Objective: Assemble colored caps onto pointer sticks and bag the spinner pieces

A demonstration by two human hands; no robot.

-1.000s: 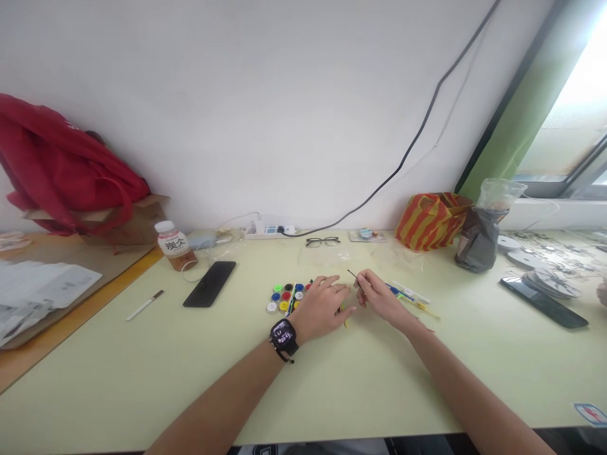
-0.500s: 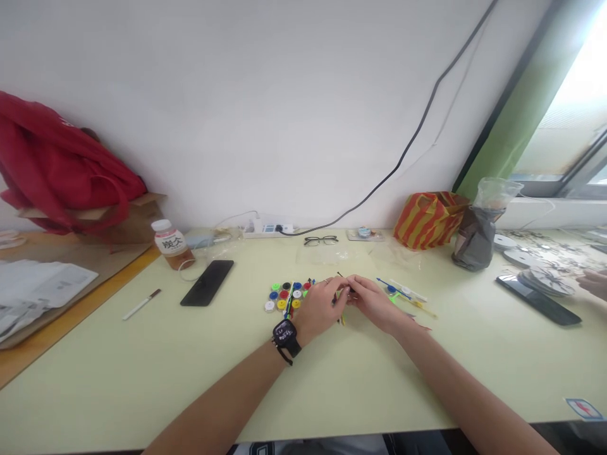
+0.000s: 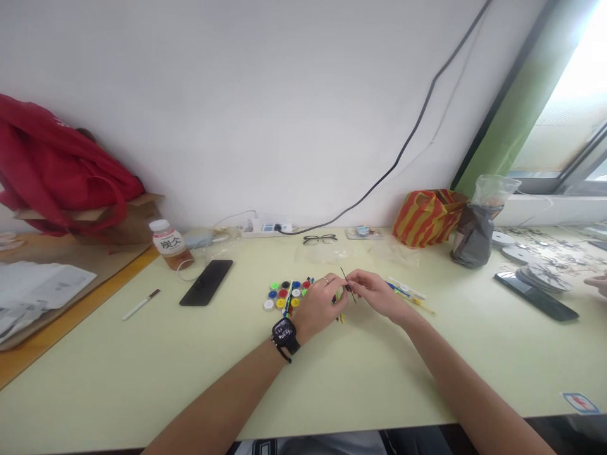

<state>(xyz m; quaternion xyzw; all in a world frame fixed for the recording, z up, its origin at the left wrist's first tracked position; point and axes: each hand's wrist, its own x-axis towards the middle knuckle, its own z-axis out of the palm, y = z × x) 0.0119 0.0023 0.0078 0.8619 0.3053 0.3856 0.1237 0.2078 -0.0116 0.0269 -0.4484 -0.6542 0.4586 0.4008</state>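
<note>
My left hand (image 3: 324, 306), with a ring and a black wristwatch (image 3: 285, 333), is closed, its fingertips around a small dark piece mostly hidden by them. Opposite it, my right hand (image 3: 377, 295) pinches a thin black stick (image 3: 344, 276) that slants across the gap between the hands. Fingertips of both hands nearly meet there. Beside my left hand lie several small round pieces (image 3: 281, 303) in white, yellow, blue, red, green and black, with coloured sticks (image 3: 288, 299) across them. Past my right hand are more thin sticks (image 3: 411, 291) in blue, white and yellow.
Behind the hands lie eyeglasses (image 3: 320, 239) and a power strip (image 3: 267, 230). Left are a phone (image 3: 207, 282), a pen (image 3: 141, 304) and a bottle (image 3: 171, 244). A striped bag (image 3: 427, 218) and another phone (image 3: 535, 296) stand right, near another person's hand (image 3: 598, 284).
The black stick between my hands now shows longer and tilts downward to the right. My right-hand fingers have shifted slightly around it; my left hand stays nearly in place.
</note>
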